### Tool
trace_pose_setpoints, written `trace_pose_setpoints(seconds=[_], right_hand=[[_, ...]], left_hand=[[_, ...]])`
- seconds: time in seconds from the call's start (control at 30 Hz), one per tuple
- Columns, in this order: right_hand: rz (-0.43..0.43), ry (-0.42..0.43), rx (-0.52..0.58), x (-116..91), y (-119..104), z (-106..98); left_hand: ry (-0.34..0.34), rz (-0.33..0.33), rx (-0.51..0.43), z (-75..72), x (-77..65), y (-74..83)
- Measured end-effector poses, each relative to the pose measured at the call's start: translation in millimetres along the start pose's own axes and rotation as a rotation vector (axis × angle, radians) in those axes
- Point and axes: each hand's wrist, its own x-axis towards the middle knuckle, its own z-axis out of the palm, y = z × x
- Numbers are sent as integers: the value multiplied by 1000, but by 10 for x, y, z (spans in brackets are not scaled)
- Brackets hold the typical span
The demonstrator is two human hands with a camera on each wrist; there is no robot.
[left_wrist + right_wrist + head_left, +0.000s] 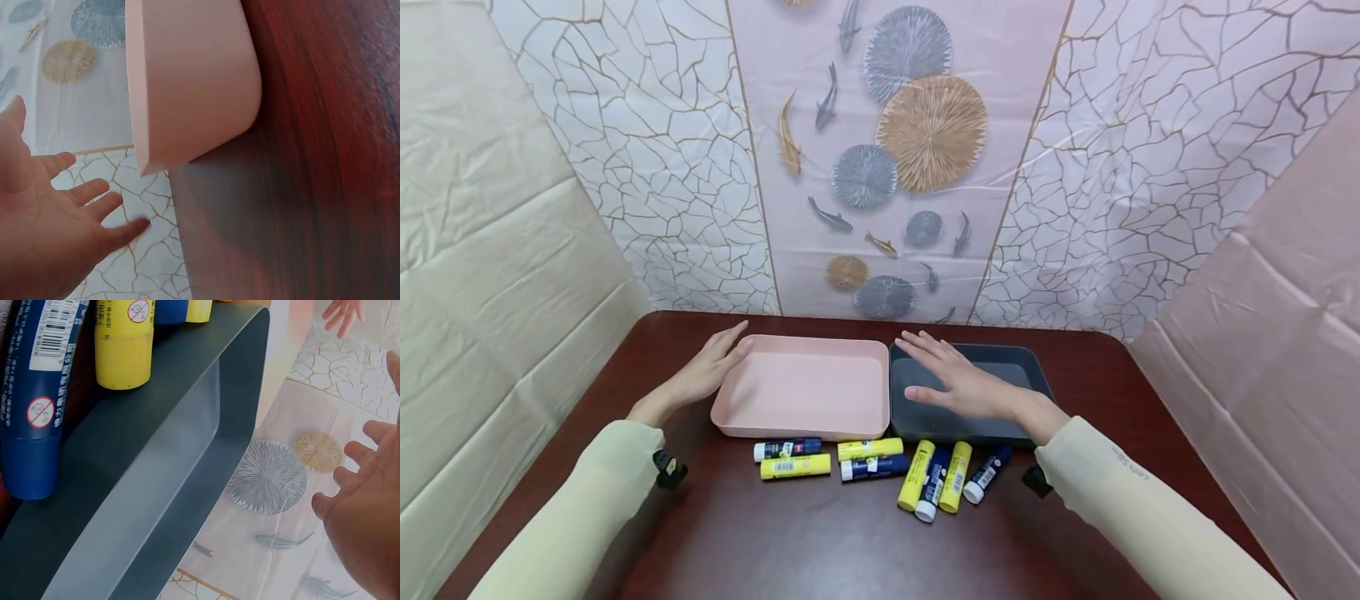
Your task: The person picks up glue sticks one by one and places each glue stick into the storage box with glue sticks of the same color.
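Pink tray (808, 383) and dark tray (1011, 365) lie near straight-fingered hands (706, 372) (968, 387).

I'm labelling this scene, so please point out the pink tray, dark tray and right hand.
Pink tray (811, 385), head view: inner floor.
Dark tray (1007, 369), head view: inner floor.
Right hand (964, 385), head view: back of the hand.

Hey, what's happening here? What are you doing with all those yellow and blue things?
A person is holding both hands out over the table, gripping nothing. The left hand is by the end of the pink tray; the right hand is over the dark tray. Four yellow tubes and four blue tubes, which look like glue sticks, lie in front of the trays.
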Motion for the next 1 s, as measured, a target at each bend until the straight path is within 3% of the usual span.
trace_pose_setpoints(seconds=[0.17, 0.67, 1.0], right_hand=[[-18, -11, 15, -42, -12, 1], [15, -63, 30, -182, -60, 22], [18, -70, 15, -312, -79, -34]], left_hand=[[-17, -34, 21, 8, -16, -50], [-95, -143, -56, -42, -129, -216], [-159, -161, -225, -42, -175, -302]])
